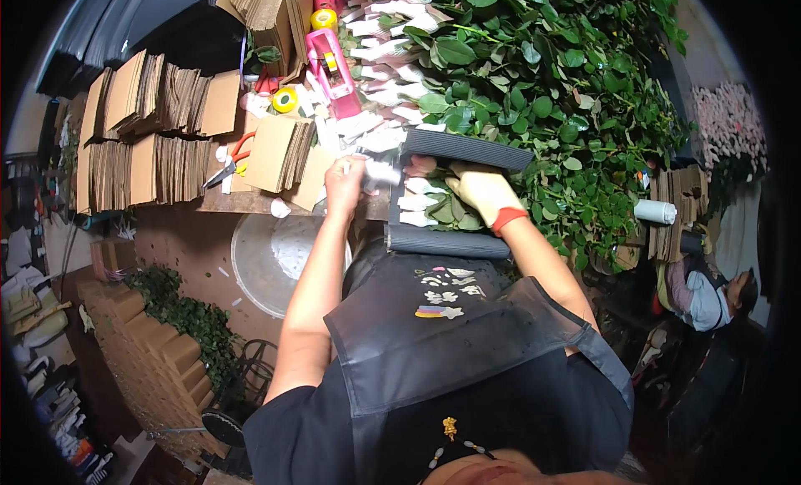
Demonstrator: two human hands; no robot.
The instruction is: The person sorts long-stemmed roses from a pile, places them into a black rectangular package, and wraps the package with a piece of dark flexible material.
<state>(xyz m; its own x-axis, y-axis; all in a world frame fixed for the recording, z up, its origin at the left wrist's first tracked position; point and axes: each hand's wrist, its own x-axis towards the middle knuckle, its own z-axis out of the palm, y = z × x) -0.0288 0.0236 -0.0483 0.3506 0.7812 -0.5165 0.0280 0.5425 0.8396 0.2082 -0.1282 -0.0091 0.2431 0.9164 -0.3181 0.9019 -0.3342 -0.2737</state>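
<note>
My left hand (345,183), bare, is closed in a fist with a blurred white sleeve (380,174) sticking out from its right side. My right hand (482,194) wears a cream glove with a red cuff. Its fingers curl around the leafy stem of a pink rose (423,164), whose head points left. Below that rose, several white-sleeved rose heads (415,203) lie side by side with their leaves to the right. A dark ribbed holder (450,241) borders them above and below. The right fingertips are partly hidden among leaves.
Leafy rose stems (559,101) pile up at the right, their white-sleeved heads (392,51) facing left. Cardboard sheets (154,97), orange-handled scissors (229,164) and a pink tape dispenser (334,76) occupy the table's left. A round tub (259,251) stands below. Another person (705,293) is far right.
</note>
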